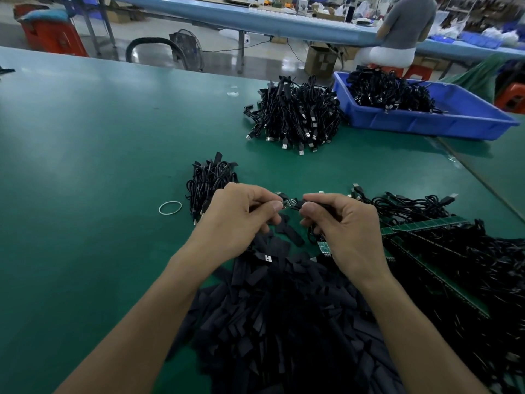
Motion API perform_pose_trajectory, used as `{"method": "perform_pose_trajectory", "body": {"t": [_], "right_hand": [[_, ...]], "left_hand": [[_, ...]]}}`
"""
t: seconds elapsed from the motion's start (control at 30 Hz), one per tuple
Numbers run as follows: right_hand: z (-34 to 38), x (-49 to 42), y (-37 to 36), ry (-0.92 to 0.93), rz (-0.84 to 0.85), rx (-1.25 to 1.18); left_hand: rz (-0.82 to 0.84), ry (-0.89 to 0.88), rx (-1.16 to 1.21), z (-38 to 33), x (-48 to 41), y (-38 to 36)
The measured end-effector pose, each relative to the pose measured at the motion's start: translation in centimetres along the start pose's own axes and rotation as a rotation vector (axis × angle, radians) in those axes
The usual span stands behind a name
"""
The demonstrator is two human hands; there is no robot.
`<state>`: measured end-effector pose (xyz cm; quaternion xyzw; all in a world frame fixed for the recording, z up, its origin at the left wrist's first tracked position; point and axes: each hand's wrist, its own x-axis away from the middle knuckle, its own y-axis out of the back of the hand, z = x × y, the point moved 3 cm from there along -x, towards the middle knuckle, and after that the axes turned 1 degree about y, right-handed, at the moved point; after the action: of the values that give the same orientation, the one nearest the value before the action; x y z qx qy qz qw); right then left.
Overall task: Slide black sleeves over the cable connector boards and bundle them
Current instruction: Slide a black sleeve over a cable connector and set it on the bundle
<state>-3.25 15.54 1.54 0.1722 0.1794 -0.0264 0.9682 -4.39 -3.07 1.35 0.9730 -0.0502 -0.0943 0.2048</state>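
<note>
A small connector board with tiny parts on it is held between both hands above the green table. My left hand pinches its left end with thumb and forefinger. My right hand pinches a black sleeve at the board's right end, and the cable runs back under that palm. A heap of loose black sleeves lies under my forearms. A small finished bunch of cables rests just beyond my left hand, with a rubber band to its left.
A big bundle of USB cables sits further back, beside a blue bin holding more cables. Unsleeved cables and green board strips spread at the right. A person sits at a far bench.
</note>
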Motion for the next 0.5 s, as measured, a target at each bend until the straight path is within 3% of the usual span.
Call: {"method": "perform_pose_trajectory", "body": {"t": [0.5], "right_hand": [[-0.08,0.0,-0.2,0.021,0.018,-0.017]], "left_hand": [[0.079,-0.017,0.079,0.04,-0.15,0.15]]}}
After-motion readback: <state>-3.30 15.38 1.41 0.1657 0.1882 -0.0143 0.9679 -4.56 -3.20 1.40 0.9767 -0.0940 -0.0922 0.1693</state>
